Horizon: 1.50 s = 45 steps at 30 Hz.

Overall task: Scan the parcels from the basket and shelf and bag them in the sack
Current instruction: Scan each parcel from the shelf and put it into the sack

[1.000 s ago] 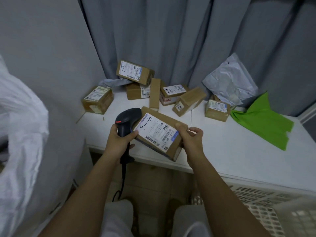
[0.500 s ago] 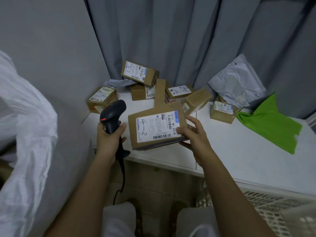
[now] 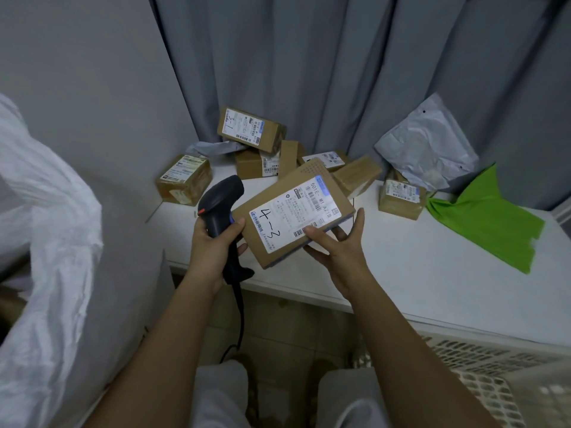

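Head camera looks forward and down, close over the shelf [image 3: 432, 273].

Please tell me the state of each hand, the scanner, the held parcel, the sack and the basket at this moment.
left hand: grips the scanner handle.
right hand: holds the parcel's lower right edge.
scanner: upright, head beside the parcel.
held parcel: lifted, tilted, label marked 4-3 facing up.
sack: white, at the left.
basket: white, bottom right; contents not visible.

Grey pleated curtains [image 3: 340, 72] hang behind a white table [image 3: 432, 273] — plain grey wall [image 3: 77, 72] at left, tan tiled floor [image 3: 293, 322] below.
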{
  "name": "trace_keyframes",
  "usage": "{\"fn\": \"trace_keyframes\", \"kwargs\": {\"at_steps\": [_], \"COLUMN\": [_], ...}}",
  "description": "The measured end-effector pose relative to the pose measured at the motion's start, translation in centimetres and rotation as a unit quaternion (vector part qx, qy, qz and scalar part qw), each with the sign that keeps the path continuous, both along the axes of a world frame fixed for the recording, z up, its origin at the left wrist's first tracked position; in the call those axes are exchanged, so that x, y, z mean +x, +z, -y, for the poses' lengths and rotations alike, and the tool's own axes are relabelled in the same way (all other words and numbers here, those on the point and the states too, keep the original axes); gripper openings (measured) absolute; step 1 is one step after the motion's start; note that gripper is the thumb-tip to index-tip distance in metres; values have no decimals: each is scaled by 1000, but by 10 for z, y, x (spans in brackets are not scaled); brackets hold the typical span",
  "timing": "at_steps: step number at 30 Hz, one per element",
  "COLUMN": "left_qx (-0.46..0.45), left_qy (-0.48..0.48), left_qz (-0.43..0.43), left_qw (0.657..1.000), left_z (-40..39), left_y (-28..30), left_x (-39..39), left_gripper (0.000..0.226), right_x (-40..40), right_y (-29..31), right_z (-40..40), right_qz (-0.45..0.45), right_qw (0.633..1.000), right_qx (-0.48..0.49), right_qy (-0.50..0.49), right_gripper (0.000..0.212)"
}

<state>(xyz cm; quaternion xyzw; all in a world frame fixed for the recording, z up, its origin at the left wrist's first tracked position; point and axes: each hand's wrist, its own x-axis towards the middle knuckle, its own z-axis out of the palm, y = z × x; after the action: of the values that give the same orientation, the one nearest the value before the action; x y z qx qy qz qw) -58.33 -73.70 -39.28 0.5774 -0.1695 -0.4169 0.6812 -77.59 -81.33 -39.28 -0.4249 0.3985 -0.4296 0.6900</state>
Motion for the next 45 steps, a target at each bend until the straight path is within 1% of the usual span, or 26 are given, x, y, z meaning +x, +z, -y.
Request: {"fn": "trace_keyframes", "kwargs": {"at_steps": [3, 4, 6, 8, 10, 12, 15, 18, 21, 26, 29, 31, 35, 45], "left_qx": [-3, -5, -9, -13, -14, -11, 2, 7, 16, 41, 54, 60, 77, 98], "left_qy": [5, 7, 7, 4, -1, -8, -8, -14, -49, -110, -140, -161, -200, -201], "left_qz": [-3, -4, -1, 4, 7, 21, 81, 138, 195, 255, 315, 340, 359, 359], "left_qw": [1000, 1000, 1000, 1000, 1000, 1000, 997, 990, 979, 960, 937, 924, 909, 906], "left_z": [1, 2, 4, 6, 8, 9, 9, 9, 9, 7, 6, 7, 9, 11], "left_y": [3, 4, 6, 8, 8, 9, 7, 6, 5, 8, 10, 10, 9, 14], "left_x": [-3, -5, -9, -14, -18, -20, -20, -20, -23, -34, -39, -43, -49, -55], "left_gripper": [53, 53, 53, 51, 49, 50, 50, 47, 47, 43, 43, 44, 43, 48], "right_x": [3, 3, 5, 7, 8, 6, -3, -16, -24, -30, -30, -31, -34, -34], "right_y": [-2, -2, -3, -6, -9, -9, -11, -18, -30, -48, -54, -56, -57, -57], "right_z": [0, 0, -1, -2, 0, 5, 13, 20, 25, 33, 36, 38, 39, 38], "right_qz": [17, 16, 13, 17, 15, 7, -35, -90, -121, -137, -142, -145, -145, -146], "right_qw": [1000, 1000, 999, 999, 999, 1000, 998, 994, 991, 988, 988, 987, 987, 987], "right_qx": [6, 3, 1, 0, -6, -12, -29, -48, -38, 4, 19, 23, 30, 24], "right_qy": [-10, 5, 38, 49, 30, -3, -33, -37, -45, -65, -65, -64, -64, -60], "right_gripper": [96, 97, 105, 111, 109, 100, 86, 86, 86, 87, 87, 88, 89, 88]}}
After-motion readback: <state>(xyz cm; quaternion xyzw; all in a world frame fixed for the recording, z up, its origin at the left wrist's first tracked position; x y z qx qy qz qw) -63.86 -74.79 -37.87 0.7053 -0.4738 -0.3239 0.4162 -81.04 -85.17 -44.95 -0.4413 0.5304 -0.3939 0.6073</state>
